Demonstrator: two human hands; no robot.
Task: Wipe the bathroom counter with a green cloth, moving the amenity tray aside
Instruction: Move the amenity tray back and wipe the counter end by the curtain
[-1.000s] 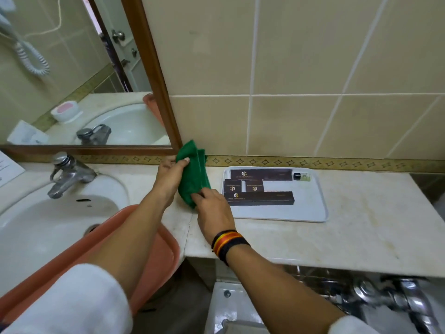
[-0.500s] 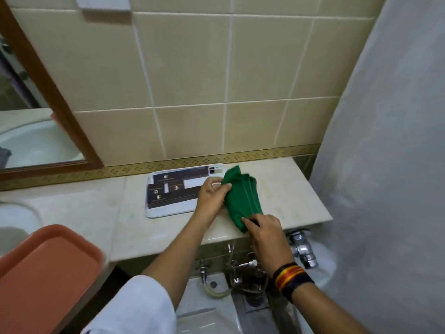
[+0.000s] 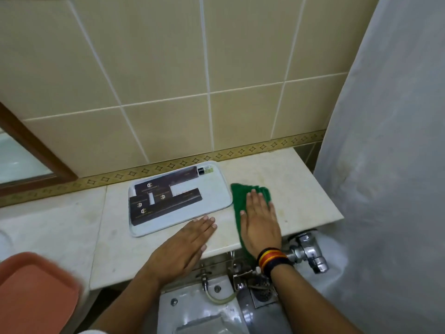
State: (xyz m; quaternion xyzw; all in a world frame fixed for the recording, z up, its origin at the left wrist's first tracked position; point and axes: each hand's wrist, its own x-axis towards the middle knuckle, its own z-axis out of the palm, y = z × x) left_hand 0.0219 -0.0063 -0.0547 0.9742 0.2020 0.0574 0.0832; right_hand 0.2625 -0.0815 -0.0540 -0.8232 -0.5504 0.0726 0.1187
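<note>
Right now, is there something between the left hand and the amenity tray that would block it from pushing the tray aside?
Nothing visible. The left hand lies flat on the counter, its fingers just at the amenity tray near edge. The right hand presses the green cloth right of the tray.

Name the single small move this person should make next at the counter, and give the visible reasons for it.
Probably sweep the right hand, pressed flat on the green cloth, across the bare counter toward the curtain. The cloth lies spread right of the amenity tray, that stretch is unobstructed, and the left hand rests flat on the counter near the tray's front edge.
</note>
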